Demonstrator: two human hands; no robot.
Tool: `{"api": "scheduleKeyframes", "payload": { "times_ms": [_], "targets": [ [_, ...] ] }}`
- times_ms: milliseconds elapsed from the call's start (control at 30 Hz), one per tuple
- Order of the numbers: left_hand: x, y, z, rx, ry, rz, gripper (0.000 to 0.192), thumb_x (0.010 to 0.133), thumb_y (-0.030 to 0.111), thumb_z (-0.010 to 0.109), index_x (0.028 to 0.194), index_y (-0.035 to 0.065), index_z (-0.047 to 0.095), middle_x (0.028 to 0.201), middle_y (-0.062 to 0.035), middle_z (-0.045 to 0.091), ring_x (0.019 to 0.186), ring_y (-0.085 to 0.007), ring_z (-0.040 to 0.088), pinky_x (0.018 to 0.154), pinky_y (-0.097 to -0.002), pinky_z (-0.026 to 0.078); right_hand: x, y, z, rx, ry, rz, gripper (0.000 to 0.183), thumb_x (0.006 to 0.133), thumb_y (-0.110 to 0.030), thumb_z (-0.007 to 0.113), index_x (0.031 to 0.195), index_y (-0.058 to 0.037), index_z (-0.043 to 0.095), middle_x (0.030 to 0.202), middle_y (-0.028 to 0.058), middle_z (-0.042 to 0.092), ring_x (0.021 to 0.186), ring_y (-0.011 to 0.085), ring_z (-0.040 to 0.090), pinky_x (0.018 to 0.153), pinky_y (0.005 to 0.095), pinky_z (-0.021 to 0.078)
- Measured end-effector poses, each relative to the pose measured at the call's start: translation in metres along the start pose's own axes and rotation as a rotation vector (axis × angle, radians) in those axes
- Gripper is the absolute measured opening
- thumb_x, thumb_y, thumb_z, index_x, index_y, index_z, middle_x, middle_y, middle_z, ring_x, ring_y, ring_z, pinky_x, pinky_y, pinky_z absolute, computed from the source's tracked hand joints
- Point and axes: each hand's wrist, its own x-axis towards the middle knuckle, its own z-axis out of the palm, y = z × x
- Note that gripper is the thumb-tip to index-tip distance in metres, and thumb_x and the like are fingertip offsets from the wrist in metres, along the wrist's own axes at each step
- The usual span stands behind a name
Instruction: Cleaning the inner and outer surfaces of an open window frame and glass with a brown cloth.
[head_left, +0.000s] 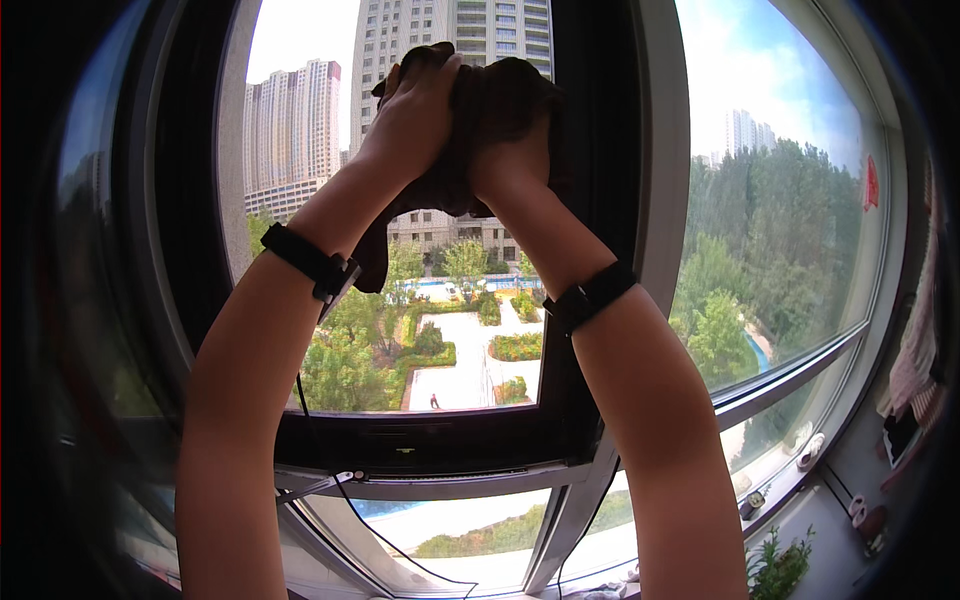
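Both of my arms reach up in front of a window with a dark frame. A dark, bunched cloth hangs between my hands, one end drooping below my left wrist. My left hand grips its left side, the fingers partly folded into it. The right side of the cloth is held by my right hand, whose fingers are mostly hidden by the dark folds. Each forearm wears a black strap, and a thin black cable runs down from each. Whether the cloth touches the glass or frame, I cannot tell.
Below the frame is a metal stay arm beside a lower pane. A fixed window stands to the right, with small items on its sill. A green potted plant is at lower right, and clothes hang at the far right.
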Motion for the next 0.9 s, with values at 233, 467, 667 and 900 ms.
{"api": "scheduleKeyframes", "payload": {
  "times_ms": [233,467,667,900],
  "targets": [
    [-0.090,0.051,-0.034,-0.026,-0.104,-0.048,0.059,0.082,-0.004,0.047,0.138,0.0094,0.039,0.128,-0.0250,0.049,0.125,-0.0407,0.044,0.108,-0.0504,0.029,-0.105,-0.037,-0.004,0.072,-0.103,0.057,0.055,0.092,-0.029,0.043,0.140,-0.0048,0.032,0.142,0.0206,0.036,0.134,0.0361,0.032,0.107,0.0558,0.0271],
    [-0.195,0.103,-0.061,0.087,-0.422,-0.179,0.065,0.081,0.002,0.050,0.143,-0.0002,0.029,0.127,-0.0270,0.045,0.128,-0.0448,0.038,0.113,-0.0517,0.022,-0.201,-0.060,-0.030,0.331,-0.484,0.081,0.065,0.092,-0.036,0.044,0.146,-0.0055,0.024,0.151,0.0161,0.025,0.142,0.0317,0.020,0.115,0.0477,0.0171],
    [-0.199,0.101,-0.071,0.029,-0.396,-0.218,0.070,0.078,0.000,0.050,0.144,-0.0001,0.027,0.130,-0.0250,0.046,0.130,-0.0426,0.037,0.114,-0.0507,0.021,-0.204,-0.063,-0.036,0.168,-0.495,-0.130,0.057,0.094,-0.034,0.041,0.144,-0.0091,0.029,0.149,0.0141,0.028,0.141,0.0278,0.024,0.111,0.0500,0.0226],
    [-0.138,0.059,-0.059,0.054,-0.223,-0.250,0.069,0.079,0.000,0.049,0.144,-0.0012,0.026,0.135,-0.0233,0.043,0.133,-0.0389,0.034,0.114,-0.0499,0.020,-0.126,-0.048,-0.009,0.120,-0.233,-0.151,0.057,0.091,-0.039,0.045,0.141,-0.0130,0.032,0.143,0.0142,0.033,0.134,0.0299,0.033,0.100,0.0592,0.0291]
  ]
}}
